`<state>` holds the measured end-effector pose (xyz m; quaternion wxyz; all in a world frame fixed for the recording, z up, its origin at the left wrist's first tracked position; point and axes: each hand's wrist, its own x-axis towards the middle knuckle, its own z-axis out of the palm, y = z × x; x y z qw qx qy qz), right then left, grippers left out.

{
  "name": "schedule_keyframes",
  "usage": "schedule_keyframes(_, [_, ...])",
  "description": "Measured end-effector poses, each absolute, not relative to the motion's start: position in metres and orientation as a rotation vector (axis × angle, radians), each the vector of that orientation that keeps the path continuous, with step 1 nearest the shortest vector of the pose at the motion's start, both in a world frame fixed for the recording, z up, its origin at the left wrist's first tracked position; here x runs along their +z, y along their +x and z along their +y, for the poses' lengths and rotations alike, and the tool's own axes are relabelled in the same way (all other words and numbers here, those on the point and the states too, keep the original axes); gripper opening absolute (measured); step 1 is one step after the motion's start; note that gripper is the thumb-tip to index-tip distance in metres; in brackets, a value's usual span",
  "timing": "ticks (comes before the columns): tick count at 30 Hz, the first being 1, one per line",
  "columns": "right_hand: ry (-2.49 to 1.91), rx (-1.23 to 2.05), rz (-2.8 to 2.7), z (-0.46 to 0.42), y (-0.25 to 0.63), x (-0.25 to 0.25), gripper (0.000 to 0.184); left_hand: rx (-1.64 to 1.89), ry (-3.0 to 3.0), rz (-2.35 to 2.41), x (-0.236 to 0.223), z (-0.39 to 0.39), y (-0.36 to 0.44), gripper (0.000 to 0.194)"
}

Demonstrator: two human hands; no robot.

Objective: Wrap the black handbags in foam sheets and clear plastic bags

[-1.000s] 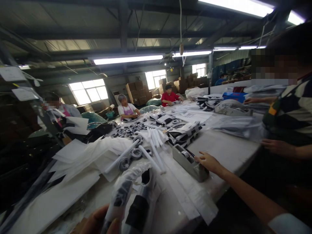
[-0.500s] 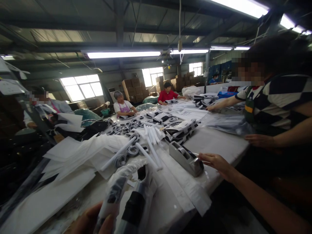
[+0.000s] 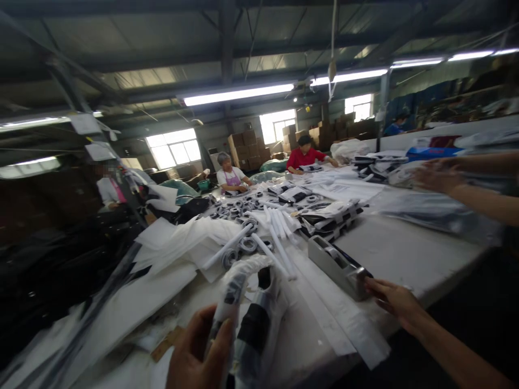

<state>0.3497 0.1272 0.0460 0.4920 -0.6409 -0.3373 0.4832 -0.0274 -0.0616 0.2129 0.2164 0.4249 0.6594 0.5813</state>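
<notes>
**Bagged bundle: light, slick, bendy by the look of it**

Left hand (image 3: pixel 198 346) grips one leg of the plastic-wrapped bundle (image 3: pixel 233 289), above the table (image 3: pixel 409 243). Film likely slips; better hold: both legs, near the black band (image 3: pixel 254 324). Right hand (image 3: pixel 399 305): fingertips at the tape dispenser (image 3: pixel 336 267)'s near end, can't tell if pinching tape. Dispenser looks rigid, heavy; take its base.

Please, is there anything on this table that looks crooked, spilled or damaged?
I see no spill or clear damage. Two things look untidy: the thin white flat sheets lie in a crooked, fanned-out heap, and one long whitish flat strip sticks out past the near edge of the pale flat-topped table.
</notes>
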Motion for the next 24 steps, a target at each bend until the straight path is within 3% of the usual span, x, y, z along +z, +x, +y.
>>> schedule_keyframes(5, [-1.619, 1.108, -0.892, 0.126, 0.353, 0.04, 0.015, 1.695, 1.196, 1.729, 0.215, -0.061, -0.021, 0.033])
schedule_keyframes(8, [-1.614, 1.081, -1.007, 0.111, 0.333, 0.05, 0.02, 1.715, 1.198, 1.711, 0.213, -0.06, -0.022, 0.032])
schedule_keyframes(11, [-1.403, 1.132, -1.294, 0.076, 0.283, 0.091, 0.035, 1.695, 1.218, 1.697, 0.21, -0.059, -0.022, 0.033])
schedule_keyframes(17, [-0.719, 1.395, -1.677, 0.007, 0.171, 0.197, 0.032, 1.619, 1.33, 1.737, 0.205, -0.06, -0.017, 0.034])
schedule_keyframes(24, [-0.739, 1.369, -1.699, 0.008, 0.126, 0.215, 0.031, 1.642, 1.425, 1.732, 0.204, -0.061, -0.016, 0.033])
